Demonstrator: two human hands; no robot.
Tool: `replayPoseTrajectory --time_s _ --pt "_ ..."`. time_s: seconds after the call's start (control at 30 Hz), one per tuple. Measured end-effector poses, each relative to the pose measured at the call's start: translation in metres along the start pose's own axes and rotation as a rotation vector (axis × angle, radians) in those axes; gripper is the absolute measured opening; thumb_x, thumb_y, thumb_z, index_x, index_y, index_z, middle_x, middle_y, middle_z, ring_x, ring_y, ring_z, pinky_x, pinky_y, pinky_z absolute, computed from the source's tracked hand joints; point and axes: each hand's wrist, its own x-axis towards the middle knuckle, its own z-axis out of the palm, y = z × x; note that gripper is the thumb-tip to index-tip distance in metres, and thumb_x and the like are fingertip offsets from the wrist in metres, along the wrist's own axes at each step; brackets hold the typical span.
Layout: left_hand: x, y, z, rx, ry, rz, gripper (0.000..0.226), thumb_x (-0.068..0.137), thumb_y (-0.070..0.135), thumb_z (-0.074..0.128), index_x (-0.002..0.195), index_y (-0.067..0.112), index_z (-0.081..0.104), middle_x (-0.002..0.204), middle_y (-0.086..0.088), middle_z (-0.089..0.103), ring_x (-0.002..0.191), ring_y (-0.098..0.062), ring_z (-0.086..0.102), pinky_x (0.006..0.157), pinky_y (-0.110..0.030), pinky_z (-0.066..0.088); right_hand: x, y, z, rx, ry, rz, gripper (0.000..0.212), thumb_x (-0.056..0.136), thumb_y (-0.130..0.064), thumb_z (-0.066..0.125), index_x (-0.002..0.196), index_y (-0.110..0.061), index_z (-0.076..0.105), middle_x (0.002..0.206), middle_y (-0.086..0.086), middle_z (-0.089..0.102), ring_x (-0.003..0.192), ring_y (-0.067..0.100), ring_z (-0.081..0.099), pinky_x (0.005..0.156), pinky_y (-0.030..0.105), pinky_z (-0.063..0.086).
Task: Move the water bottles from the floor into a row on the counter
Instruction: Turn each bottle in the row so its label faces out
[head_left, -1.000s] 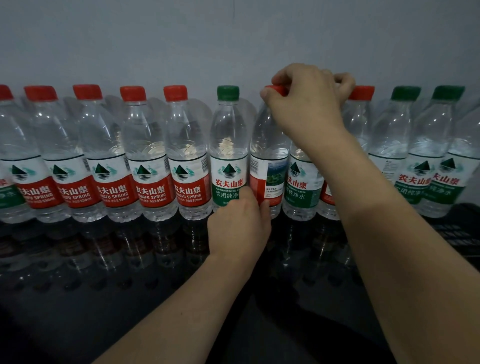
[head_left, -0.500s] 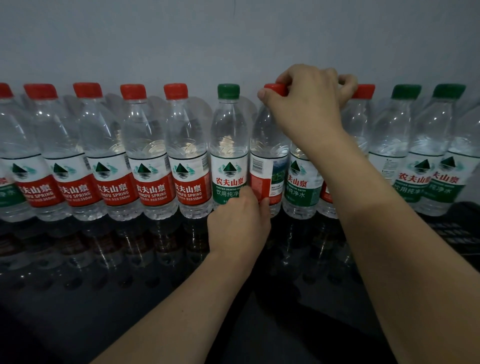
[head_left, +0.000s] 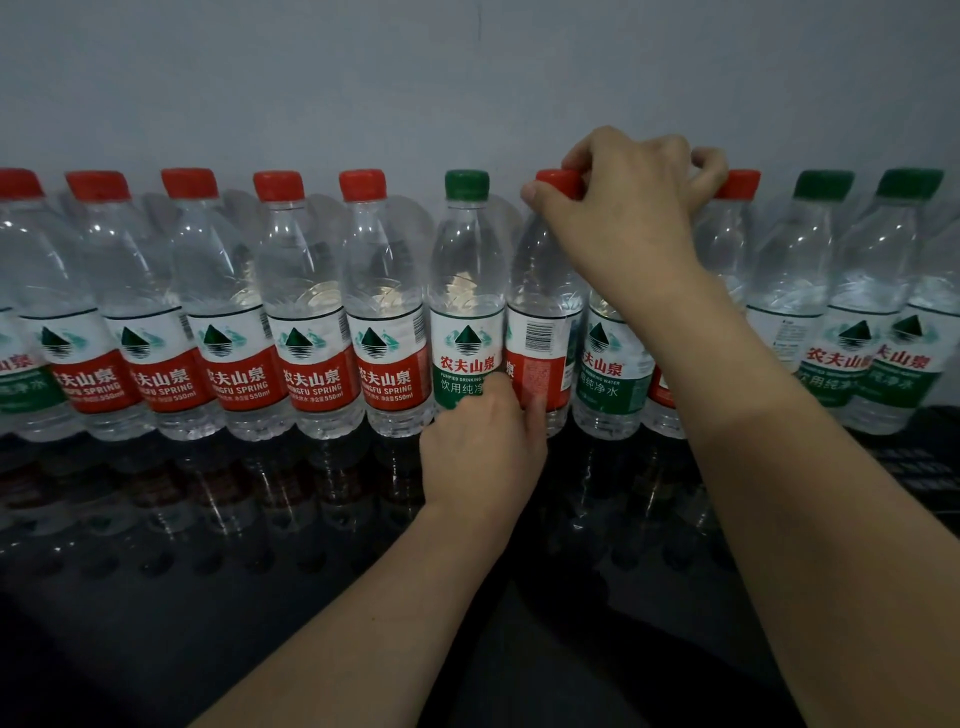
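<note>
Bottle (head_left: 543, 332) being squared into the row: right hand (head_left: 623, 218) pinches its cap, left hand (head_left: 480, 441) grips its base. Next: release.

Right hand (head_left: 626, 208) curled, pinching up high, left hand (head_left: 480, 447) gripping low (arms extended forward)

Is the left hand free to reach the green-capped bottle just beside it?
Probably yes. The left hand grips the base of the red-capped bottle, right next to the green-capped bottle, whose front is unobstructed; it would have to let go first.
</note>
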Motion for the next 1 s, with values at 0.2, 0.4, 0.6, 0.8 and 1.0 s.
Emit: replayPoseTrajectory --time_s 0.2,0.4,0.6,0.8,1.0 --pt "-0.0007 -0.0001 0.0023 0.007 -0.027 -0.001 0.035 0.092 0.055 0.046 0.087 0.021 0.042 0.078 0.0 0.064 0.07 -0.025 0.063 0.055 -0.029 0.038 0.0043 -0.0006 -0.0011 0.044 -0.075 -0.017 0.026 0.091 -0.047 0.049 0.106 -0.03 0.063 0.105 -0.004 0.062 0.124 0.026 0.038 0.104 0.047 0.013" --pt "0.0005 -0.001 0.0039 0.022 -0.048 -0.002 0.035 0.093 0.055 0.044 0.092 0.02 0.045 0.083 -0.001 0.066 0.074 -0.025 0.064 0.057 -0.03 0.039 0.0031 0.002 -0.0013 0.018 -0.043 0.022 0.041 0.087 -0.06 0.049 0.109 -0.026 0.059 0.101 -0.006 0.058 0.125 0.027 0.037 0.107 0.051 0.011" --pt "-0.0003 -0.0003 0.0029 0.033 -0.033 0.001 0.035 0.092 0.055 0.046 0.088 0.022 0.04 0.079 0.001 0.065 0.069 -0.022 0.063 0.053 -0.028 0.034 0.0048 -0.0016 -0.0005 0.054 -0.016 0.043 0.033 0.085 -0.059 0.054 0.097 -0.029 0.063 0.101 -0.006 0.064 0.12 0.026 0.041 0.103 0.046 0.017" --pt "-0.0006 -0.0005 0.002 0.048 -0.033 0.015 0.036 0.092 0.056 0.046 0.088 0.022 0.038 0.078 0.001 0.064 0.067 -0.022 0.063 0.051 -0.028 0.035 0.0064 -0.0007 -0.0043 0.086 -0.078 0.028 0.027 0.089 -0.045 0.052 0.108 -0.031 0.065 0.108 -0.007 0.063 0.123 0.023 0.039 0.104 0.045 0.015" --pt "-0.0008 0.0005 0.0013 0.058 -0.026 0.018 0.036 0.093 0.056 0.046 0.09 0.021 0.039 0.078 0.001 0.065 0.068 -0.022 0.064 0.051 -0.028 0.034 0.0041 -0.0017 -0.0038 0.058 -0.084 0.049 0.033 0.086 -0.053 0.049 0.104 -0.03 0.063 0.102 -0.006 0.061 0.124 0.025 0.038 0.106 0.051 0.014"
